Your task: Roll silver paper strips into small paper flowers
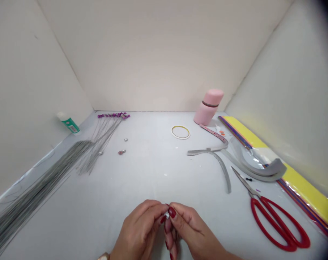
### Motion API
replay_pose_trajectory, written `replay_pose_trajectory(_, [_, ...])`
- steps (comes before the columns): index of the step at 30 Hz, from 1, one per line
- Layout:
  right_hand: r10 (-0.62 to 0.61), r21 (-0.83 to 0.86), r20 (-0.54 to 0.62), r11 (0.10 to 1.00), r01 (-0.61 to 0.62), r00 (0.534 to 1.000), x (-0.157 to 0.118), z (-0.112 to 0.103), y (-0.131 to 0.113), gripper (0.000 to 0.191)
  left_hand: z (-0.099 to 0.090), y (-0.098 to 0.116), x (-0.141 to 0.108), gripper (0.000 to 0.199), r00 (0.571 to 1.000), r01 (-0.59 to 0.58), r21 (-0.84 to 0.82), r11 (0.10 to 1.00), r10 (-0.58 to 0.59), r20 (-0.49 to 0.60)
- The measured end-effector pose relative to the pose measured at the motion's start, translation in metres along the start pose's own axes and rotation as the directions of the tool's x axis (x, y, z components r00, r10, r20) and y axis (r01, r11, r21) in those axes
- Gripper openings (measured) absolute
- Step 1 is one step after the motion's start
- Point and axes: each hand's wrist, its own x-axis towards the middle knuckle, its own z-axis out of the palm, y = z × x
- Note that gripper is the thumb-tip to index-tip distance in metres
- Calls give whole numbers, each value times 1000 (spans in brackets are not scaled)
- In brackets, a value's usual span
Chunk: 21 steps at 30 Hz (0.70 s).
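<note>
L hand (138,229) and R hand (192,227) are nearly closed at 6 o'clock, both pinching a tiny silver bead (166,215), mostly hidden by fingers. Long nails may cost me the grip, and the bead could drop and roll on the white surface (153,173). Loose wires (30,191) at 9 o'clock could snag a careless sleeve.

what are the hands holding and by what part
The left hand and right hand pinch a tiny silvery piece between their fingertips; the fingers hide which part.
</note>
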Motion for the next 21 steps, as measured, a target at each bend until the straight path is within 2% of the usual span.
replay_pose_trajectory(4, [-21, -13, -57, 1000, 20, 998, 2, 2, 2, 41, 5, -2, 2, 29, 1000, 2, -12, 1000, -2, -17])
replay_pose_trajectory(9, [-10, -19, -80, 1000, 8, 997, 4, 2, 0, 41, 7, -3, 4, 24, 988, 154, -31, 988, -154, 26])
replay_pose_trajectory(12, [-61, -166, -87, 985, 46, 994, 2, 1, -3, 39, 6, -2, 4, 20, 981, 192, -30, 981, -192, 10])
replay_pose_trajectory(14, [-173, -379, -96, 917, 125, 980, 0, 0, -5, 33, 6, -1, 4, 18, 979, 202, -21, 979, -203, -32])
replay_pose_trajectory(16, [-276, -579, -64, 793, 190, 959, -3, -1, -7, 24, 6, -1, 4, 17, 978, 197, -10, 980, -197, -71])
replay_pose_trajectory(21, [-346, -816, -7, 544, 194, 938, -4, 0, -7, 18, 9, -2, 4, 20, 983, 144, 24, 989, -140, -122])
